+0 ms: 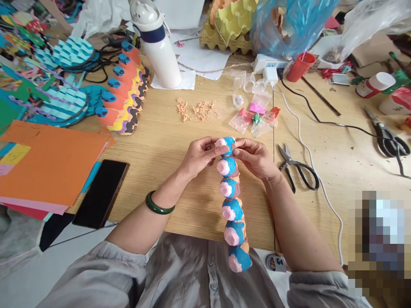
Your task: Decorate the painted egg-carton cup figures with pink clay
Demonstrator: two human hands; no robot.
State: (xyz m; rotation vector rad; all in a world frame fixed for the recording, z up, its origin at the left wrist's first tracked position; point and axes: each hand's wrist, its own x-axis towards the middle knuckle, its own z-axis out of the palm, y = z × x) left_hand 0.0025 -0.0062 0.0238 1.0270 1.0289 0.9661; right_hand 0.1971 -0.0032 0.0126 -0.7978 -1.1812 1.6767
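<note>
A strip of egg carton cups [231,209], coated in blue, pink and dull purple clay with orange patches, runs from between my hands toward my body. My left hand [204,155] grips the far-end cup from the left, its thumb lying over the pink clay. On the other side, my right hand [255,157] has thumb and fingers closed at the purple edge of that same cup. Fingertips behind the cup are partly hidden. Beyond my hands lie orange scraps [201,111] and small plastic bags of coloured clay [257,115].
To the right lie scissors [300,164] beside a white cable [308,147]. A white bottle [162,55] and an orange egg carton piece [123,92] stand at the back left. Orange paper sheets [51,167] and a phone [101,194] lie left. A power strip [261,63] sits at the back.
</note>
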